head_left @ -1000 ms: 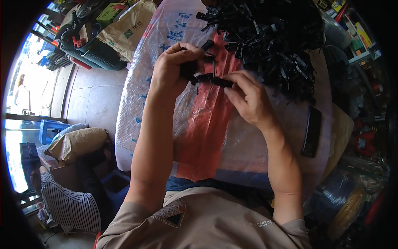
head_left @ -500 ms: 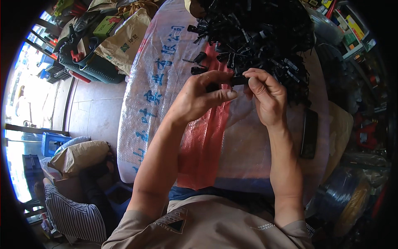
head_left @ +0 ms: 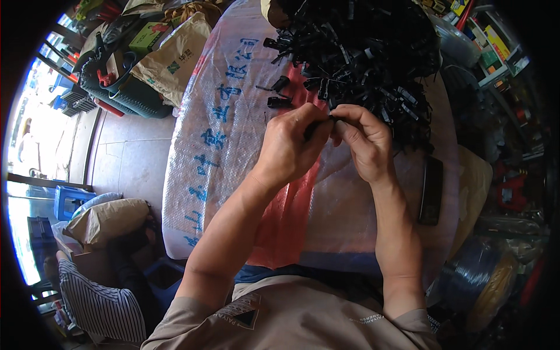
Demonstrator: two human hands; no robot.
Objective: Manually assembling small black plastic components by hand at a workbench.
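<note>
Your left hand (head_left: 291, 140) and right hand (head_left: 368, 143) pinch a black part (head_left: 311, 129) between them, mostly hidden; two-sided hold likely steadies it. From there: pile (head_left: 364, 49) at 1 o'clock, presumably for short reach; phone (head_left: 431, 190) at 4 o'clock, likely kept aside.

One bare left hand (head_left: 291, 143) and one bare right hand (head_left: 368, 143) show, with at least one small black plastic part (head_left: 312, 129) between them. Two loose black plastic pieces (head_left: 280, 102) sit beside one heap of black plastic parts (head_left: 364, 52), too tangled to count. There is one black flat rectangular slab (head_left: 430, 192), one blue plastic stool (head_left: 60, 202) and one other person in a striped top (head_left: 99, 297).
</note>
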